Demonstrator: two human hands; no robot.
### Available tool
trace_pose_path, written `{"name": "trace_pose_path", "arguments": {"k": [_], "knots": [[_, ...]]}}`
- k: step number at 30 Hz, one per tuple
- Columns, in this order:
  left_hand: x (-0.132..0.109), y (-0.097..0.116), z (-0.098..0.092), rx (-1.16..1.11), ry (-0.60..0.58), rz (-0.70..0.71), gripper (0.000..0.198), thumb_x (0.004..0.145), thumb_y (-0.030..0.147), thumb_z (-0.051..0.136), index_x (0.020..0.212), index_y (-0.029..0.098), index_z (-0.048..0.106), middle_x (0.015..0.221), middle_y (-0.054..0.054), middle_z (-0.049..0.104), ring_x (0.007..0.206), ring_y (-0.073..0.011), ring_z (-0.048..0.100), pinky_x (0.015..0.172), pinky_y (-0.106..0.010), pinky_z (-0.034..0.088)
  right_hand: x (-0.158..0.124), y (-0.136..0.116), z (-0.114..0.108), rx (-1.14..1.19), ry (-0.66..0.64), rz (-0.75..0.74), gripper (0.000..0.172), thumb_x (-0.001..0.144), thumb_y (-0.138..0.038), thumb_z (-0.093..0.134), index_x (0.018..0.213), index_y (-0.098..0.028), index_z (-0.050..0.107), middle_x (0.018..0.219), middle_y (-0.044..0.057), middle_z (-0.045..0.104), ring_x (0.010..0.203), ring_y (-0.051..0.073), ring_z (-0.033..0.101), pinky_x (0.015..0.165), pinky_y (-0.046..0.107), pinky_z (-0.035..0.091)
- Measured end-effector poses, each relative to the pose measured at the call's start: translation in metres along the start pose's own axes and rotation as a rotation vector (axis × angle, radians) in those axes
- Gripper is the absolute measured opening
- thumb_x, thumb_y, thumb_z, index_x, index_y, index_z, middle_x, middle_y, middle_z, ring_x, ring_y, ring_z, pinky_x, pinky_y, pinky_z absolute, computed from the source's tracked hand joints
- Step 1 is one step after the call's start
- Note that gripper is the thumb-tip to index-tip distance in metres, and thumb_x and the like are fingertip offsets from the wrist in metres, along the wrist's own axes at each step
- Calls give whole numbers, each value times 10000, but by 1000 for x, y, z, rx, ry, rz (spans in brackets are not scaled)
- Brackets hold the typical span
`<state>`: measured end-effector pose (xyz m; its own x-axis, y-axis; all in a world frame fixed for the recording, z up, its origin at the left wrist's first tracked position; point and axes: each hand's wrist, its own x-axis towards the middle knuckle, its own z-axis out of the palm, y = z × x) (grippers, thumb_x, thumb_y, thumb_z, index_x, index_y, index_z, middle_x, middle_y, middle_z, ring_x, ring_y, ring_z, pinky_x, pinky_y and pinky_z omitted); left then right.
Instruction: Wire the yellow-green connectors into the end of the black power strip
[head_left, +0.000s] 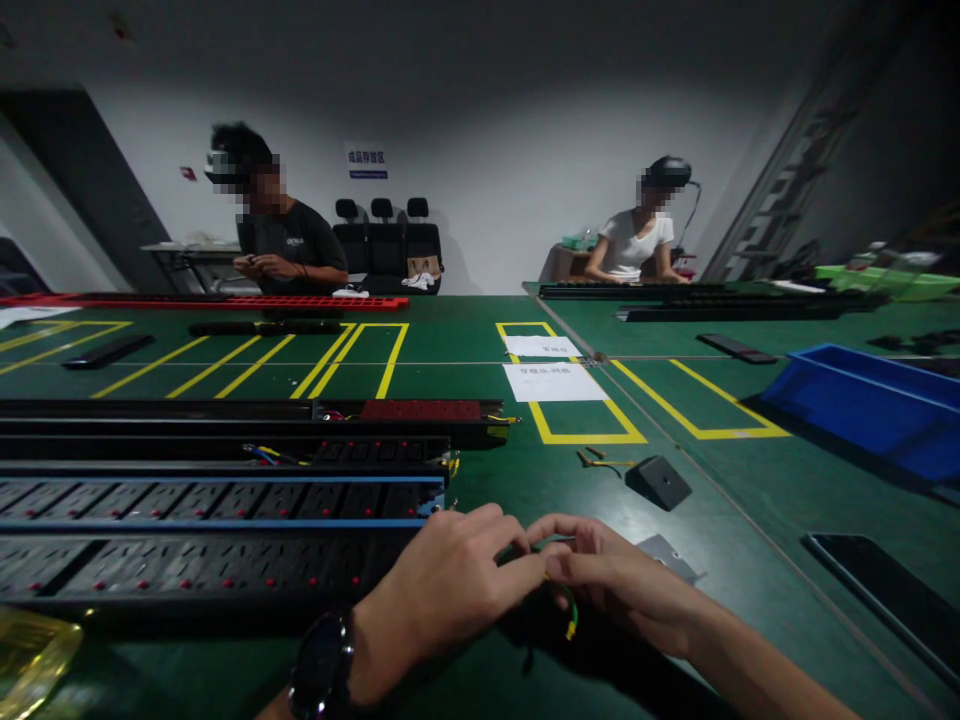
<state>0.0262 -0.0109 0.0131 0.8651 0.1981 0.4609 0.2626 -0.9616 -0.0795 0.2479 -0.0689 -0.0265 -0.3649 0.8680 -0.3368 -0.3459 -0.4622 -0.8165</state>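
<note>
My left hand (pixel 465 565), with a watch (pixel 324 660) on its wrist, meets my right hand (pixel 611 575) above the front of the table. Fingers of both hands are pinched together around a short green-and-yellow wire (pixel 574 605). Its metal-tipped end hangs down below my right fingers; the part between the fingertips is hidden. Left of my hands lie long power strips (pixel 225 565) with black sockets and small red dots, one edged in blue (pixel 300 525). A grey metal plate (pixel 667 555) lies partly behind my right hand, and a black wedge-shaped block (pixel 658 482) sits beyond it.
Beyond the block lie sheets of paper (pixel 555 382) and yellow tape outlines (pixel 592 438). To the right are a blue bin (pixel 877 410) and a phone (pixel 892 595). A yellow transparent object (pixel 34 655) is at lower left. Two people (pixel 289 235) work across the table.
</note>
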Motion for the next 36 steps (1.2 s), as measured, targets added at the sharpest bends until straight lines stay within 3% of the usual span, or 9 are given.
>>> {"name": "trace_pose_path", "arguments": {"k": [5,8,13,17,25,36], "knots": [[0,1,0,-21,6,-7,154,1044,259,561,950,224,678,837,-3,664,715,-155,575,501,-262,326,0,1,-2,14,9,16,417,710,-368,964,1021,-199,745,852,-4,725,673,90,624,660,208,473],[0,-3,-7,-94,-3,-50,179,1052,283,542,972,207,683,908,-23,685,768,-148,608,545,-248,394,1,1,-1,26,59,25,413,718,-404,961,1010,-197,754,854,3,722,684,94,629,652,200,485],[-3,-21,-17,-238,68,-206,237,1074,289,499,1181,211,695,1012,-52,691,894,-157,654,728,-271,529,2,-2,1,22,93,-7,343,768,-449,927,955,-205,777,828,5,694,653,90,593,620,200,476],[-10,-41,-19,-266,116,-349,188,1056,259,533,1120,201,700,1035,-52,686,965,-173,662,817,-310,548,1,-3,1,-7,130,-17,325,770,-467,917,946,-230,781,774,-3,662,612,105,564,578,230,453],[-22,-67,-24,-219,22,-529,208,1059,306,516,1054,217,704,1048,-37,696,980,-176,675,871,-336,540,1,-2,1,-38,142,-33,372,739,-505,926,935,-229,771,743,-7,633,571,94,508,527,234,368],[-27,-74,-19,-176,-135,-610,225,1048,337,516,1034,224,710,1036,-41,692,1012,-208,654,867,-349,520,2,-3,0,-83,182,-86,359,748,-518,914,890,-228,757,688,-24,533,553,105,420,514,262,310]]}}
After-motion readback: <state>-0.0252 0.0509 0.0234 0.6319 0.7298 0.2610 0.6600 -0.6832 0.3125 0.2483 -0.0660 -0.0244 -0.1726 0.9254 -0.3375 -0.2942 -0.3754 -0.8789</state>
